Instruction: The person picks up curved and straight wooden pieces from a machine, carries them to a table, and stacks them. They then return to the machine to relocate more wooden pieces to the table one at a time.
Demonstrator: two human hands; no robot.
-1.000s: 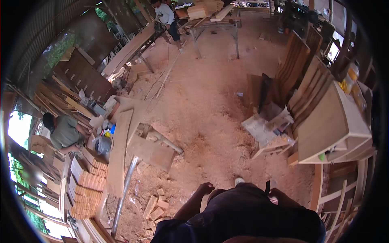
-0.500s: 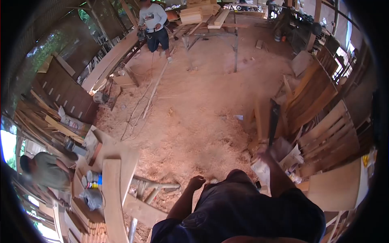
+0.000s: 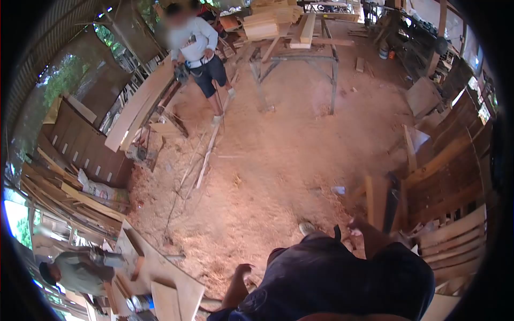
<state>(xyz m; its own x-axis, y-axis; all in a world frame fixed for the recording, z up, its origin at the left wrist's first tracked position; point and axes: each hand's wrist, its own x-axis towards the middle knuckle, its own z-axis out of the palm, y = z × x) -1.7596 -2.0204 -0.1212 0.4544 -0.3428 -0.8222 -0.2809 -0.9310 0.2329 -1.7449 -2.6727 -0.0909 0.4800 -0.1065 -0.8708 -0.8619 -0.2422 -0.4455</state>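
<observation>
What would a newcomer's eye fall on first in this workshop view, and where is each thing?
Probably the person in a pale top at upper left, holding a dark tool beside long boards. Next come the stacked planks at top centre. Lower down, the wearer's left hand and right hand show on either side of a dark shirt, over the reddish floor.

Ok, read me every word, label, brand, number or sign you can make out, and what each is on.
No text is readable.
White sack with print: too blurred.
Pale long-sleeved shirt, dark chest print: too small.
Round blue-and-white metal cans, labels: too small.
Dark fabric shirt, faint emblem: too dim.
</observation>
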